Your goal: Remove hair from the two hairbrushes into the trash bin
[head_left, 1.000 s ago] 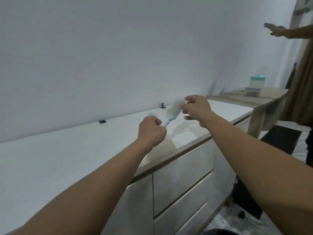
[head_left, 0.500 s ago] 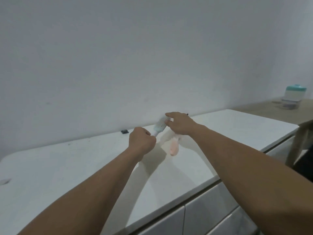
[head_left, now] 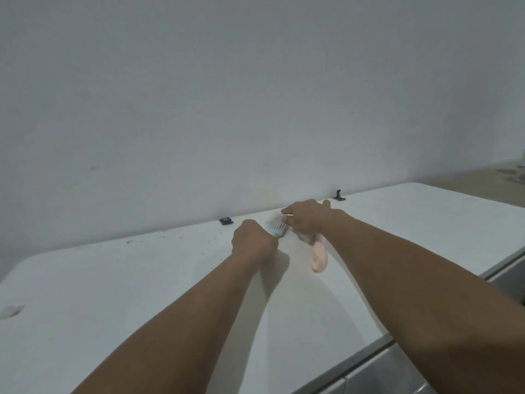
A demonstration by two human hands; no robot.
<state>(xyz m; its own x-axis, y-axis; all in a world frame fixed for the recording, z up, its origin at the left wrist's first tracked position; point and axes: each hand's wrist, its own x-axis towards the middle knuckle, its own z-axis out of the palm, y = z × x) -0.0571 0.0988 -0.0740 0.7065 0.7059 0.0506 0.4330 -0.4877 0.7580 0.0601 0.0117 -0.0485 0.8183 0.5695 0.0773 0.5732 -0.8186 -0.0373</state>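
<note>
Picking at the white brush over the tabletop

My left hand [head_left: 253, 240] is gripping the white brush [head_left: 276, 226] by its handle, fingers clenched round it; my right hand [head_left: 305, 218] is pinching at its bristles, and the pink brush [head_left: 318, 255] is lying on the tabletop [head_left: 142, 285] beneath my right wrist.

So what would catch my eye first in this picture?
Two bare arms reach across a white counter toward a plain wall. The left hand grips a pale green hairbrush while the right hand picks at its bristles. A pink hairbrush lies on the counter just under the right wrist.
</note>
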